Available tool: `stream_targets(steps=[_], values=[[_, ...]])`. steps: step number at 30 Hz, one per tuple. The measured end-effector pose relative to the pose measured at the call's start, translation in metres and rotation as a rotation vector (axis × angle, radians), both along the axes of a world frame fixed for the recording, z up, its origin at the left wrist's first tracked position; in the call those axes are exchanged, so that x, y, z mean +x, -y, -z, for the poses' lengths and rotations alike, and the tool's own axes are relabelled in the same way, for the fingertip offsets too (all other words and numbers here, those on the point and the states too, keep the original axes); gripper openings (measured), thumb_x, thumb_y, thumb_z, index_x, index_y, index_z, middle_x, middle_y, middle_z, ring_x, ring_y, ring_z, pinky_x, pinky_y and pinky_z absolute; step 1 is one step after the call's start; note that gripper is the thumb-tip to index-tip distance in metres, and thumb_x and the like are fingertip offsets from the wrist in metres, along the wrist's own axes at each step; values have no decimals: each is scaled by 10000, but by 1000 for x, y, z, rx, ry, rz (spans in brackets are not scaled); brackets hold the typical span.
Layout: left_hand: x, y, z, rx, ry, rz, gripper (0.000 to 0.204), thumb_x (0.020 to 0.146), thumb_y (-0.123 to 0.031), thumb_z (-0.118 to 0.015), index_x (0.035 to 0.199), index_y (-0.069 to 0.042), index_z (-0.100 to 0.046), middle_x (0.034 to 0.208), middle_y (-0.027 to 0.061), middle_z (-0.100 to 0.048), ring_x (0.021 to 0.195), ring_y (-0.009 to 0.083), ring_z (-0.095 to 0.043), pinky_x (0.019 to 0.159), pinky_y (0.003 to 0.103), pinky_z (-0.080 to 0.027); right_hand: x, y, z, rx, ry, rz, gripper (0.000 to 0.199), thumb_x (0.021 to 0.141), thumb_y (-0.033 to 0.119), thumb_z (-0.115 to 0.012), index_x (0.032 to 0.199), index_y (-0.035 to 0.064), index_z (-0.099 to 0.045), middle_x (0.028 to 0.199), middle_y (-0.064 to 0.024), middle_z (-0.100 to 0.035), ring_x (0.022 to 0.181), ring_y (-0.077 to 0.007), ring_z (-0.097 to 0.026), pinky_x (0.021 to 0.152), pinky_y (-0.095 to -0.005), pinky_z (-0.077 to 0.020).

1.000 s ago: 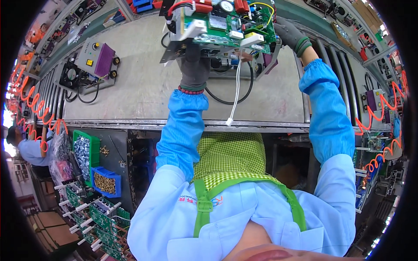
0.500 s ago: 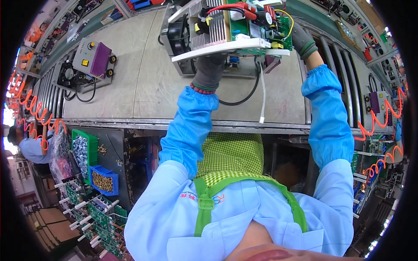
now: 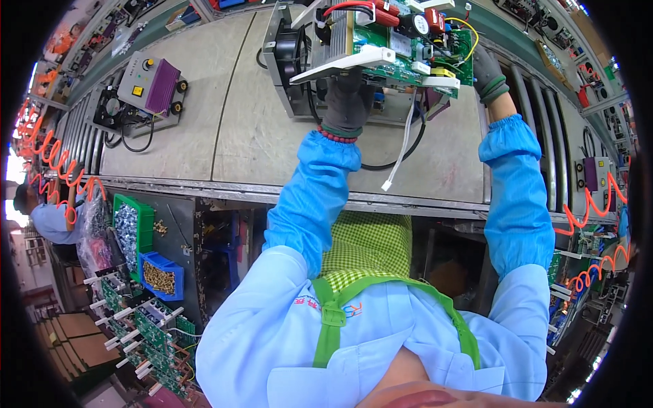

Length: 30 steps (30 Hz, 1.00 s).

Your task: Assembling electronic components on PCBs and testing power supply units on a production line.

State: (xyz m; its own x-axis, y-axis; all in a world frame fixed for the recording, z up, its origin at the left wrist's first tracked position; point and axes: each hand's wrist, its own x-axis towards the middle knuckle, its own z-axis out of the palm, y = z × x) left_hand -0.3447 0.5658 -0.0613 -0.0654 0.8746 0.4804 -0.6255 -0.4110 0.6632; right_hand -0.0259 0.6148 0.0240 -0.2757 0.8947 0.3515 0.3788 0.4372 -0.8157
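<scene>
My two gloved hands carry a green circuit board (image 3: 389, 66) with white side rails, metal heat sinks, red and black parts and a yellow wire. My left hand (image 3: 348, 107) grips its near edge from below, by a white rail; the fingertips are hidden under the board. Behind the right end, my right hand (image 3: 487, 76) is closed on the board's edge, its fingers partly hidden. Below and behind the board stands a metal chassis with a black fan (image 3: 289, 51) at its left side. From the board a white cable (image 3: 404, 146) hangs down to a small plug.
On the bench (image 3: 173, 163), a finished-looking grey and purple wheeled machine (image 3: 148, 85) stands at the left. Metal rollers (image 3: 547, 129) lie right. Below left are a green bin (image 3: 144, 228), a blue bin of brass parts (image 3: 162, 277) and stacked circuit boards (image 3: 153, 336). Orange coiled hoses hang at both sides.
The circuit board and both hands have shifted right in view, and the board's tilt has changed. The white cable's plug has swung left. The chassis also appears further right as the view shifts.
</scene>
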Motion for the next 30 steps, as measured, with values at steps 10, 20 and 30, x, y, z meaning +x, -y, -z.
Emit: stream_targets(steps=[10,20,30], values=[[14,9,-5,42,-326,-247,515,842,-303,-714,1278,-101,-527,1221,39,-597,1134,204,-569,978,385,-458,9,-7,9,-128,-81,-50,327,880,35,-568,1202,-16,-553,1164,-130,-621,1027,-217,-573,936,-327,-451],[19,20,-24,-36,200,278,640,829,-555,-655,1324,-178,-504,1294,-4,-560,1193,209,-531,1020,429,-426,2,-5,6,23,94,-47,373,862,65,-569,1229,12,-534,1175,-155,-601,1054,-280,-575,935,-361,-459],[-11,16,-34,-184,478,318,698,834,-559,-642,1374,-153,-466,1345,43,-539,1234,246,-509,1042,462,-414,-39,18,-41,565,859,65,350,874,69,-495,1217,79,-561,1149,-188,-596,1051,-341,-589,918,-375,-463]])
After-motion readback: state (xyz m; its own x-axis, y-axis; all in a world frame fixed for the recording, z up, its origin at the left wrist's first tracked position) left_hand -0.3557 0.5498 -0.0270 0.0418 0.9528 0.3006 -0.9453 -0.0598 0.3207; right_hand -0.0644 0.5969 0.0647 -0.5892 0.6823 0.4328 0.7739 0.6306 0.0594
